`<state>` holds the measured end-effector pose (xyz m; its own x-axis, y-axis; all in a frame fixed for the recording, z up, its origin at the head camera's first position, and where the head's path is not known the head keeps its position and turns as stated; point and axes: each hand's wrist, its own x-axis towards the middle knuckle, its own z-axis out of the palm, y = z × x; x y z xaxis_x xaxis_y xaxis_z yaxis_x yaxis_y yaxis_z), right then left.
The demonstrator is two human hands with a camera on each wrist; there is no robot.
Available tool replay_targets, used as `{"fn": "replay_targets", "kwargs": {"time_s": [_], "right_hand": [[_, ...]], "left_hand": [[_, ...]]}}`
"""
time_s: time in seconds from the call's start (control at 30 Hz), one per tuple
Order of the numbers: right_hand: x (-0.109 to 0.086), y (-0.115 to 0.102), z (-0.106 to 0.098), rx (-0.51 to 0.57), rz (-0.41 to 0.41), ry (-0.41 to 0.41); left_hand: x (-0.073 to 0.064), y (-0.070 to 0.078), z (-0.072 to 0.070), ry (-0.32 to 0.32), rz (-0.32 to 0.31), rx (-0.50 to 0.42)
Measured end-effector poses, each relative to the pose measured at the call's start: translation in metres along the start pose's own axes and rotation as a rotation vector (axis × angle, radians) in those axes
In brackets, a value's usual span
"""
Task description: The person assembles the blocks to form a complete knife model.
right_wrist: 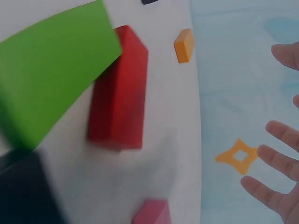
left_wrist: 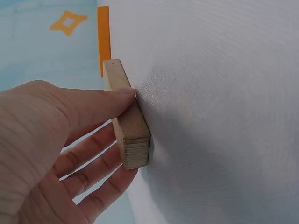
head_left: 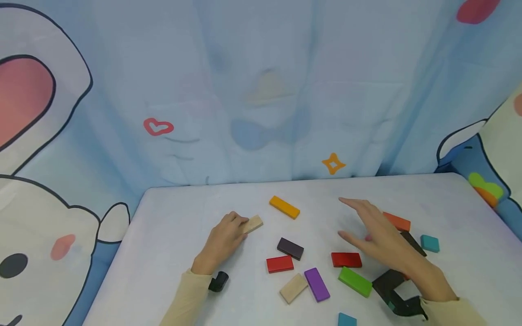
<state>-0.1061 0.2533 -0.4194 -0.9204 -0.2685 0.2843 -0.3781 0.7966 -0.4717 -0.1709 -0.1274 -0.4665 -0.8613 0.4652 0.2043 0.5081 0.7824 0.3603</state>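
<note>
My left hand (head_left: 222,240) pinches a plain wooden block (head_left: 253,224) at the left of the white table. The left wrist view shows the thumb on the near face of this wooden block (left_wrist: 128,123), the other fingers behind it and its lower side close along the tabletop. My right hand (head_left: 387,244) hovers over the blocks at the right, fingers extended and thumb apart, holding nothing. Under and around it are a red block (head_left: 346,260), a green block (head_left: 355,281) and an orange-red block (head_left: 397,221). A pink block (right_wrist: 153,212) is mostly hidden by that hand in the head view.
A yellow-orange block (head_left: 284,207) lies toward the back. Mid-table are a dark block (head_left: 290,248), another red block (head_left: 279,264), a second wooden block (head_left: 293,288) and a purple block (head_left: 316,285). Teal blocks (head_left: 430,243) lie at right and front. A patterned curtain (head_left: 261,113) hangs behind.
</note>
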Motion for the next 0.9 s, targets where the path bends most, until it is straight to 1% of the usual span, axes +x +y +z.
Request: {"fn": "replay_targets", "kwargs": {"time_s": [0.2,0.33,0.53,0.67,0.8,0.9], "right_hand": [[0.039,-0.001,0.012,0.045,-0.026,-0.087],[0.057,-0.002,0.02,0.066,-0.02,-0.151],[0.077,-0.008,0.028,0.067,-0.032,-0.2],[0.087,-0.011,0.036,0.072,-0.066,-0.216],[0.096,-0.014,0.047,0.065,-0.103,-0.234],[0.103,-0.017,0.056,0.049,-0.113,-0.24]], "left_hand": [[0.003,0.002,0.002,-0.001,0.004,-0.022],[0.006,0.003,0.004,-0.022,0.027,-0.044],[0.01,0.005,0.001,-0.058,0.07,-0.071],[0.012,0.005,0.0,-0.09,0.095,-0.075],[0.013,0.005,-0.001,-0.119,0.104,-0.08],[0.013,0.005,-0.001,-0.129,0.101,-0.073]]}}
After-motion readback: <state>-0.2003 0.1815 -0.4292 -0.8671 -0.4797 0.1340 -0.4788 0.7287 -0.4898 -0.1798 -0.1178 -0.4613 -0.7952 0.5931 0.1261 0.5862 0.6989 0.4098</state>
